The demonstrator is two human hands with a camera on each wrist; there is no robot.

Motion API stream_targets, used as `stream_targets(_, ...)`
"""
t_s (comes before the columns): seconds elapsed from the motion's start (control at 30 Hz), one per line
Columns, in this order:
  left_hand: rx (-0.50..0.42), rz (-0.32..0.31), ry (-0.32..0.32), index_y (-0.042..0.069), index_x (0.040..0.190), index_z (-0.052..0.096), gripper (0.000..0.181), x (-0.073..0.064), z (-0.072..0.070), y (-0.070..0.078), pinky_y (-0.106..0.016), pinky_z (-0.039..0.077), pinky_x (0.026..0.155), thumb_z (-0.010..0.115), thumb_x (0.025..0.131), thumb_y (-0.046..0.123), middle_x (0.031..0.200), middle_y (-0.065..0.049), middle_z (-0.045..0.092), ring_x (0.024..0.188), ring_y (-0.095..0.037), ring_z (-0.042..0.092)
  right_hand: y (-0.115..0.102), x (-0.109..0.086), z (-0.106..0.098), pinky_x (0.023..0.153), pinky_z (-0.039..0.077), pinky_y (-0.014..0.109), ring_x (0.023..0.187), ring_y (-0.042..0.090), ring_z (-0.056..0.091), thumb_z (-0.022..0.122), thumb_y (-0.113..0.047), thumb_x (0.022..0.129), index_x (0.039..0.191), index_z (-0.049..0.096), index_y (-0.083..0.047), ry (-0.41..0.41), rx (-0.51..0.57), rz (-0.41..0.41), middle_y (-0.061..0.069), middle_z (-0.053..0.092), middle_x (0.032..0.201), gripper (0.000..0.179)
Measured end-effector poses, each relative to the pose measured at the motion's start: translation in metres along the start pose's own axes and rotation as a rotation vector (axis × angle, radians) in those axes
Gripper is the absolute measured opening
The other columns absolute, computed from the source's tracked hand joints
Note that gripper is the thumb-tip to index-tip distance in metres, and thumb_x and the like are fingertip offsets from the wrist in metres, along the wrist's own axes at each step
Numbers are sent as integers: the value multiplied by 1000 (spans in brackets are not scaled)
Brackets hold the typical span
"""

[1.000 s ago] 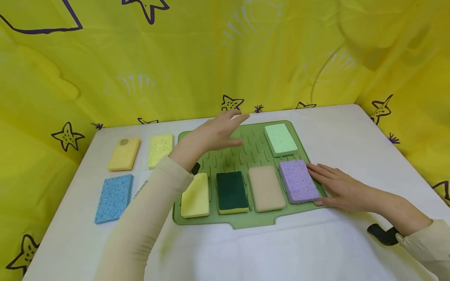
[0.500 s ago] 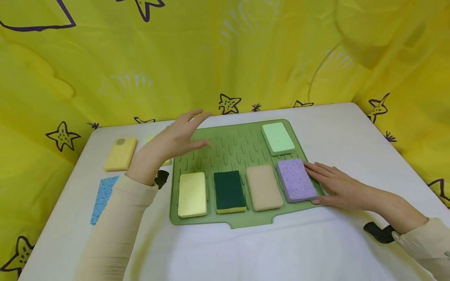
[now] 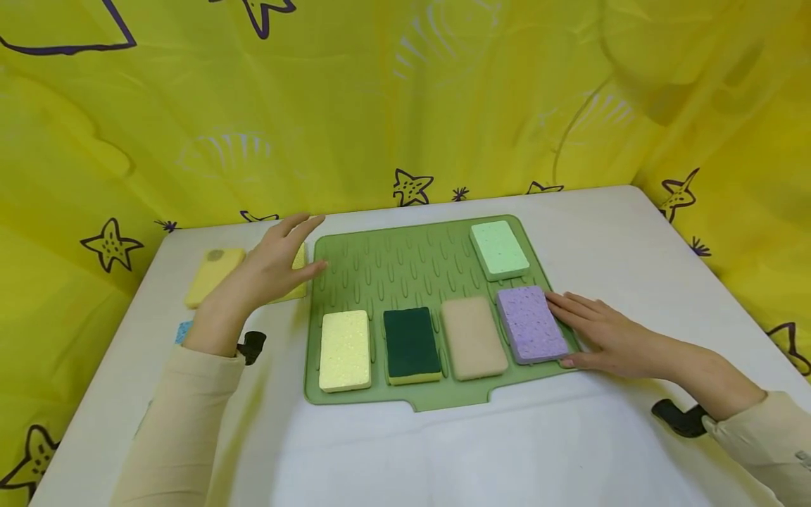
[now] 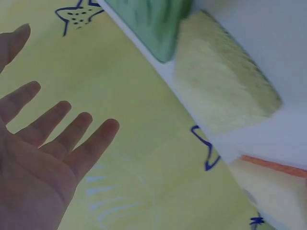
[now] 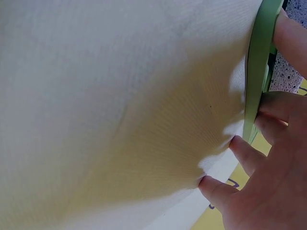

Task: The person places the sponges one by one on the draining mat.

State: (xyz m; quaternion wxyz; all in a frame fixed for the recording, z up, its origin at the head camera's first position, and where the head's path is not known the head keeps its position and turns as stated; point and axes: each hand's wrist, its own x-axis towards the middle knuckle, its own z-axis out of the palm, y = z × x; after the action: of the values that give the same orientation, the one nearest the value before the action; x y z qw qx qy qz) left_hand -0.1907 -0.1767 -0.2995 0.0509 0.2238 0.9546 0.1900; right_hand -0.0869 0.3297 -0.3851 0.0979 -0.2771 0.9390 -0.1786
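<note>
Fingers spread, my left hand [image 3: 256, 271] hovers left of the green ridged mat [image 3: 393, 271]. Partly behind it in the head view is a pale yellow sponge [image 3: 299, 285], and a yellow sponge with an orange edge [image 3: 212, 271] lies further left. The left wrist view shows the palm holding nothing, with the pale yellow sponge [image 4: 220, 79] off to the side. My right hand [image 3: 611, 341] rests at the mat's right edge, its fingertips on the table and against the rim. Right at its fingertips and thumb is a purple sponge [image 3: 532, 324].
On the mat lie a light yellow sponge [image 3: 345, 351], a dark green scouring sponge [image 3: 412, 345], a beige sponge [image 3: 474, 338] and, at the far right corner, a mint sponge [image 3: 499, 248]. My left forearm hides most of a blue sponge [image 3: 183, 331]. A yellow curtain [image 3: 355, 105] stands behind.
My left hand has moved left from above the mat to over the sponges beside it, covering most of the blue sponge. My right hand has stayed at the mat's right edge.
</note>
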Motion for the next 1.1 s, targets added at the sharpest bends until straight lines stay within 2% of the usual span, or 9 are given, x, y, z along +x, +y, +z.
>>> stream_targets(0.23, -10, -83, 4, 10, 158, 22, 74, -4, 9, -23, -69, 25, 114, 62, 98, 26, 160, -28, 18, 144, -53, 20, 0, 0, 0, 106, 24, 76, 145, 49, 24, 72, -39, 89, 153, 33, -1, 1, -3, -1, 6, 20, 166, 84)
stream_targets(0.43, -4, -151, 0, 8, 158, 19, 75, -3, 16, -35, -72, 27, 111, 60, 98, 23, 159, -32, 17, 142, -56, 21, 0, 0, 1, 106, 24, 76, 145, 49, 24, 73, -38, 88, 153, 34, -1, 8, -2, 0, 5, 20, 166, 84)
stream_targets(0.77, 10, -302, -45, 12, 160, 14, 76, 5, 23, -45, -76, 32, 103, 54, 99, 33, 160, -33, 12, 141, -59, 19, 1, -1, 0, 108, 22, 75, 147, 46, 21, 71, -39, 89, 154, 32, -3, -6, 5, 5, 4, 18, 167, 84)
stream_targets(1.1, 53, -377, -126, 9, 159, 16, 76, 16, 27, -46, -75, 25, 109, 51, 98, 39, 156, -38, 13, 138, -63, 19, 0, -1, 0, 107, 23, 76, 147, 46, 22, 71, -39, 89, 154, 33, -3, 5, 2, -5, 3, 19, 167, 84)
